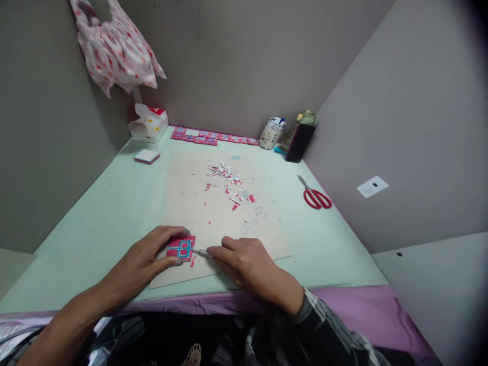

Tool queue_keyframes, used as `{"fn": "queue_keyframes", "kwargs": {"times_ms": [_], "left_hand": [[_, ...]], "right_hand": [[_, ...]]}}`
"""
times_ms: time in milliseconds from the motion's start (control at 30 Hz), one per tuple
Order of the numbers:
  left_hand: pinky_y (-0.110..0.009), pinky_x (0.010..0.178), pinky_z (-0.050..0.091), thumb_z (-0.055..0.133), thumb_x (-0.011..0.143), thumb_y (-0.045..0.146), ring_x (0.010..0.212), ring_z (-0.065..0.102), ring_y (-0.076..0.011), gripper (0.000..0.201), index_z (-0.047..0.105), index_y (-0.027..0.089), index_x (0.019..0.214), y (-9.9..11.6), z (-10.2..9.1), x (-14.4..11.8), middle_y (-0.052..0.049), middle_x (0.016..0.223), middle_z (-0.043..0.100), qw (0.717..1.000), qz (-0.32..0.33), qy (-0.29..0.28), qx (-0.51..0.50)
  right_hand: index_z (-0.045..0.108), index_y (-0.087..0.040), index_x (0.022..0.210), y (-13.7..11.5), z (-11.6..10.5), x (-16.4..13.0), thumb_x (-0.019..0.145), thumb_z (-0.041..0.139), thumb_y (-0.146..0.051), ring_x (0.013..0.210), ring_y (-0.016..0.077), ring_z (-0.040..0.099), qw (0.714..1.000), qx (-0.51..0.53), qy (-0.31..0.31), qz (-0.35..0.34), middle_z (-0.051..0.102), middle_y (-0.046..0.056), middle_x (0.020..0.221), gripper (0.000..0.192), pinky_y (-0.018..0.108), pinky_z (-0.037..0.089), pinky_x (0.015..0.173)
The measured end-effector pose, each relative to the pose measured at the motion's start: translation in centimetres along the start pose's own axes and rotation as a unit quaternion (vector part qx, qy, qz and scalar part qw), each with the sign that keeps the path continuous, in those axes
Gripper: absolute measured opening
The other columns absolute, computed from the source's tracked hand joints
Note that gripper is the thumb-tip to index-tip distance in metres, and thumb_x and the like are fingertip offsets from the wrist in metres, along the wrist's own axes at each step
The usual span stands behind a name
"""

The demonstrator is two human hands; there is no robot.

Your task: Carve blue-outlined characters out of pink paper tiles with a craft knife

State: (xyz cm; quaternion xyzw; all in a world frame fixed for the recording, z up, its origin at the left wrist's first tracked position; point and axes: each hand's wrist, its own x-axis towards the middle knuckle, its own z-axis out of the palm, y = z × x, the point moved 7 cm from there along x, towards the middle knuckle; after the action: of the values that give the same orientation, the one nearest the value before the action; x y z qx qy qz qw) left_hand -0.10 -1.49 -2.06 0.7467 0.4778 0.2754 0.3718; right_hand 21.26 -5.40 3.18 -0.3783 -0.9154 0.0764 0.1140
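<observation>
Far left, upper wall: a pink spotted plastic bag (114, 48) hangs above an opened small carton (148, 123). Below it a stack of square note paper (147, 156) lies on the pale green worktop (95, 213).

Left hand (152, 256): fingers spread flat, thumb and forefinger pinning a small red paper square with a blue pattern (182, 248) at the near left corner of the beige cutting board (224, 213). Grip is a press-down hold on the paper, not a closed fist.

Right hand (244, 264): pinched round a thin craft knife (202, 252), held low like a pen, tip touching the right edge of the paper square.

Judgement on doing this well: keep the holding fingers just beside the cut line but off the blade's path; a shallow blade angle and short strokes should suit such fine pattern work; turn the paper, not the wrist.

Centre: paper scraps (232, 185), red and white, scattered over the board. Along the back wall, a row of finished red squares (213, 137).

Right: a paper cup (271, 133), a dark bottle (301, 137), and red-handled scissors (314, 194), well apart from both hands.
</observation>
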Motion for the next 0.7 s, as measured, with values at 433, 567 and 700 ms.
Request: {"fn": "queue_keyframes", "kwargs": {"times_ms": [433, 567, 700], "left_hand": [[-0.051, 0.105, 0.058, 0.069, 0.093, 0.057, 0.120, 0.071, -0.0332, 0.045, 0.068, 0.033, 0.130, 0.1, 0.0, 0.0, -0.006, 0.131, 0.074, 1.000, 0.003, 0.005, 0.005], [-0.050, 0.104, 0.059, 0.068, 0.092, 0.056, 0.119, 0.071, -0.0331, 0.043, 0.068, 0.033, 0.129, 0.3, -0.1, 0.0, -0.006, 0.130, 0.075, 1.000, 0.005, 0.007, 0.000], [-0.049, 0.103, 0.059, 0.069, 0.093, 0.053, 0.118, 0.072, -0.0319, 0.041, 0.068, 0.034, 0.129, 0.2, -0.1, 0.0, -0.005, 0.128, 0.075, 1.000, 0.005, 0.004, -0.002]], "right_hand": [[0.070, -0.021, 0.115, 0.0, -0.8, 0.6, 0.107, 0.056, -0.020, 0.060, 0.0127, 0.042, 0.998, -0.055, -0.017, -0.029, 0.062, -0.001, 0.082, 0.016, 0.033, 0.023, 0.057], [0.072, -0.022, 0.112, 0.3, -0.9, 1.1, 0.108, 0.056, -0.019, 0.060, 0.0130, 0.042, 0.995, -0.081, -0.018, -0.046, 0.062, -0.001, 0.080, 0.016, 0.034, 0.022, 0.058], [0.072, -0.021, 0.112, 0.3, -1.1, 1.5, 0.107, 0.056, -0.016, 0.065, 0.0144, 0.047, 0.990, -0.114, -0.018, -0.077, 0.063, 0.001, 0.081, 0.018, 0.035, 0.022, 0.061]]}}
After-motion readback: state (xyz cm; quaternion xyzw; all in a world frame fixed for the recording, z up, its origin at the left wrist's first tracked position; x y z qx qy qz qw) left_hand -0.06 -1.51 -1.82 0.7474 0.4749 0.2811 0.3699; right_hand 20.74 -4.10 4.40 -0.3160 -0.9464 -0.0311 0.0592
